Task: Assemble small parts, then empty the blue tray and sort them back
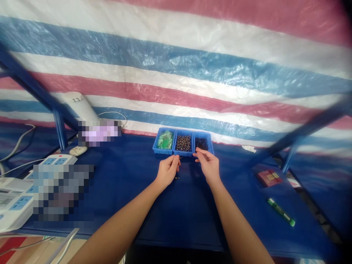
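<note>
Both my arms reach forward over a dark blue table (181, 212). My left hand (167, 170) is closed in a pinch on a tiny part that I cannot make out. A small dark part (176, 178) lies on the table just beside it. My right hand (208, 164) is curled with fingertips pinched, just in front of three small blue bins. The left bin (164, 140) holds green parts, the middle bin (183, 143) brownish small parts, the right bin (202, 143) dark small parts.
A green marker (281, 212) and a red box (268, 178) lie at the right. White power strips (59, 160) and cables sit at the left, with a white device (82, 106) behind. A striped tarp (192, 62) hangs behind; blue frame bars (302, 132) cross both sides.
</note>
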The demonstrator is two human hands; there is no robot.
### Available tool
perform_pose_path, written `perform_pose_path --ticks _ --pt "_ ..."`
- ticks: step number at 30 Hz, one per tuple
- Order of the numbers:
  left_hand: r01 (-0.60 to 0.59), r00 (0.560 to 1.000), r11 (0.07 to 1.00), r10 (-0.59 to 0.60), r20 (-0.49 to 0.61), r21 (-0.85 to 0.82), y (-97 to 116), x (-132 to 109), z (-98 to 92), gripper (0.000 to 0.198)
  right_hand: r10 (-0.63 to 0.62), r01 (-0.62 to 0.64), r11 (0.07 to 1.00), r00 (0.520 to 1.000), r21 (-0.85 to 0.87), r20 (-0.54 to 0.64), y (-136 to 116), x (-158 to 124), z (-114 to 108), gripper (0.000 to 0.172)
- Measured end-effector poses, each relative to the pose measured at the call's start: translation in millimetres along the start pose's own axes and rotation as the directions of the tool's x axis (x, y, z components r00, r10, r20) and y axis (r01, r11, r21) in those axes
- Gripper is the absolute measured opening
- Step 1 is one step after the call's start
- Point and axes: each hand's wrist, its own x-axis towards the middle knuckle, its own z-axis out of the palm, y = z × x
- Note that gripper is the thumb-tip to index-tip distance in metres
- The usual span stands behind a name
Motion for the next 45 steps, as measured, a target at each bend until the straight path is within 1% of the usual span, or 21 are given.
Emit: perform_pose_path --ticks 2,5,7,13,15,17,18,19,20,21,23,24,27,32,34,35,38,40,42,43,45 --pt "0.001 1.000 1.000 -0.001 0.000 0.002 -1 0 0.5 0.041 -0.004 0.003 0.999 1.000 0.053 0.014 1 -1 2 0.028" --pt "0.001 1.000 1.000 -0.001 -0.006 -0.001 -1 0 0.9 0.041 0.005 -0.003 0.975 1.000 0.221 -0.011 1 1 4 0.031" --pt "0.000 1.000 1.000 0.000 -0.006 0.001 -1 0 0.8 0.041 0.012 -0.005 0.972 1.000 0.236 -0.028 1 3 2 0.027" --pt "0.007 1.000 1.000 -0.007 -0.014 0.019 4 -1 -0.2 0.042 -0.041 0.040 0.999 0.994 -0.017 -0.100 5 4 -3 0.027" --pt "0.003 1.000 1.000 -0.002 -0.025 0.017 4 -1 -0.7 0.043 -0.066 0.056 0.992 0.994 -0.109 -0.089 4 3 -4 0.027" --pt "-0.005 0.999 1.000 0.006 -0.050 0.014 4 0 -1.4 0.043 -0.079 0.083 0.969 0.997 -0.232 0.023 0 0 -4 0.025" --pt "-0.007 0.998 1.000 0.008 -0.062 0.011 4 0 -1.8 0.043 -0.078 0.114 0.947 0.988 -0.300 0.131 -2 -2 -3 0.023" --pt "-0.007 0.998 1.000 0.008 -0.068 0.009 4 0 -2.2 0.043 -0.069 0.166 0.916 0.962 -0.364 0.265 -4 -5 -2 0.020" --pt "-0.006 0.997 1.000 0.006 -0.071 0.007 4 0 -2.5 0.043 -0.052 0.235 0.879 0.913 -0.415 0.406 -6 -9 0 0.018" --pt "-0.004 0.997 1.000 0.004 -0.071 0.007 4 0 -2.8 0.043 -0.027 0.312 0.836 0.846 -0.452 0.533 -7 -12 1 0.017" --pt "-0.001 0.997 1.000 0.001 -0.071 0.008 4 0 -3.2 0.043 0.018 0.431 0.756 0.739 -0.492 0.674 -8 -20 6 0.021" --pt "-0.001 0.997 1.000 0.001 -0.072 0.011 4 0 -3.3 0.043 0.039 0.466 0.726 0.707 -0.506 0.706 -6 -23 8 0.023" --pt "-0.003 0.997 1.000 0.005 -0.078 0.020 5 -1 -3.1 0.042 0.070 0.522 0.659 0.674 -0.541 0.736 -1 -29 12 0.021" --pt "-0.018 0.997 0.999 0.021 -0.077 0.043 5 -1 -2.5 0.041 0.042 0.599 0.599 0.638 -0.531 0.769 5 -29 15 0.008" --pt "-0.022 0.997 0.999 0.025 -0.072 0.047 4 -1 -2.5 0.040 0.028 0.595 0.605 0.648 -0.529 0.761 4 -29 15 0.003" --pt "-0.022 0.997 0.999 0.025 -0.068 0.046 3 -1 -2.6 0.040 0.018 0.579 0.618 0.666 -0.532 0.746 4 -29 15 0.003" --pt "-0.020 0.998 0.999 0.023 -0.058 0.050 2 -1 -3.0 0.038 -0.032 0.476 0.702 0.763 -0.529 0.645 3 -27 16 0.008" --pt "-0.014 0.998 0.998 0.017 -0.061 0.053 1 0 -3.0 0.033 -0.057 0.370 0.782 0.844 -0.502 0.534 3 -25 16 0.010" --pt "0.003 0.998 0.999 -0.001 -0.061 0.044 2 0 -2.6 0.028 -0.053 0.252 0.863 0.907 -0.438 0.417 3 -22 16 0.012" --pt "0.013 0.998 0.999 -0.011 -0.055 0.034 2 0 -2.3 0.026 -0.042 0.197 0.900 0.927 -0.389 0.373 3 -21 17 0.014" --pt "0.026 0.999 0.999 -0.026 -0.025 0.018 4 0 -1.4 0.027 -0.016 0.113 0.955 0.943 -0.275 0.331 3 -20 18 0.018"
